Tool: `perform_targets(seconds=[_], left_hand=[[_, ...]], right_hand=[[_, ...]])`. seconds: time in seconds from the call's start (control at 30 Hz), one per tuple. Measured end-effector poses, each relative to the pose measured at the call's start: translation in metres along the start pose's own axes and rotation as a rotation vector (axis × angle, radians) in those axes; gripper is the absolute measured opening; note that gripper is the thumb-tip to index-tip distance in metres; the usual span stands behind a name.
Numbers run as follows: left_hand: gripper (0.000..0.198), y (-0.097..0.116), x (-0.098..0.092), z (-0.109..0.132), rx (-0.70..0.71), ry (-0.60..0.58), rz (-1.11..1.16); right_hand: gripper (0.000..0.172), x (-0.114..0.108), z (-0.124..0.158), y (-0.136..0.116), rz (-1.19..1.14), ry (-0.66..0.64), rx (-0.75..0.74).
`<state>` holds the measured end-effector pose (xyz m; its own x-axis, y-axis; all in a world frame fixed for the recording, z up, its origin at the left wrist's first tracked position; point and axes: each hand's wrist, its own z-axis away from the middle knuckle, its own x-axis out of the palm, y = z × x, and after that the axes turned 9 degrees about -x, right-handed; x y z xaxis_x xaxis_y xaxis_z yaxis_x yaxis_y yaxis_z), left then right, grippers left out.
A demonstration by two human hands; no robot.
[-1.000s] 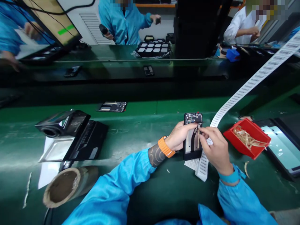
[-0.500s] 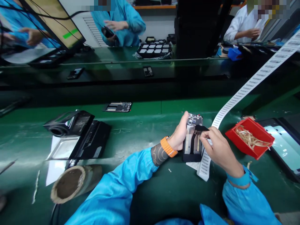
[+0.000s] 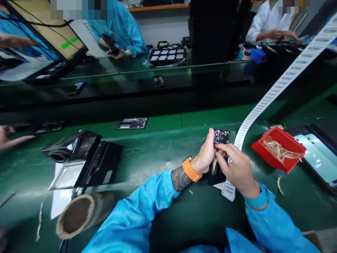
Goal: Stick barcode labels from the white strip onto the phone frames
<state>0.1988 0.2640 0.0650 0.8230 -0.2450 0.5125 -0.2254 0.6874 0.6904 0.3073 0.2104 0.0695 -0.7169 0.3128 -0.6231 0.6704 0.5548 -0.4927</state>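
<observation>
My left hand [image 3: 204, 157], with an orange watch band at the wrist, grips an opened phone [image 3: 222, 137] along its left edge. The circuit board shows at the phone's top end. My right hand [image 3: 238, 168] lies over the middle of the phone, its thumb and fingertips pinched together just below the board. Whatever is between those fingertips is hidden. Beneath the phone and my right hand runs a white strip of barcode labels [image 3: 259, 109], its lower end on the green table.
Right of my hands sits a red bin [image 3: 286, 165] with pale strips, beside a dark tray [image 3: 313, 172]. Another opened phone [image 3: 133, 123] lies ahead. To the left are a black device [image 3: 102, 165] and a cardboard tube [image 3: 104, 207]. A co-worker's hand [image 3: 10, 137] shows far left.
My right hand has moved left and in over the phone; the black flap it pinched is now hidden. A co-worker's hand has appeared at the left edge.
</observation>
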Motion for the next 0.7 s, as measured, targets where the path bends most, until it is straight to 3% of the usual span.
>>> perform_targets(seconds=[0.33, 0.57, 0.7], left_hand=[[0.071, -0.0028, -0.0052, 0.0036, 0.078, 0.082, -0.111], [0.07, -0.0027, -0.0005, 0.0054, 0.079, 0.109, -0.003], [0.071, -0.0049, 0.0029, 0.0085, 0.081, 0.135, -0.049]], right_hand=[[0.013, -0.0059, -0.0038, -0.0026, -0.081, -0.031, 0.025], [0.012, -0.0017, -0.0011, 0.0007, -0.094, 0.021, -0.035], [0.012, -0.0076, -0.0004, 0.0051, -0.167, -0.042, 0.032]])
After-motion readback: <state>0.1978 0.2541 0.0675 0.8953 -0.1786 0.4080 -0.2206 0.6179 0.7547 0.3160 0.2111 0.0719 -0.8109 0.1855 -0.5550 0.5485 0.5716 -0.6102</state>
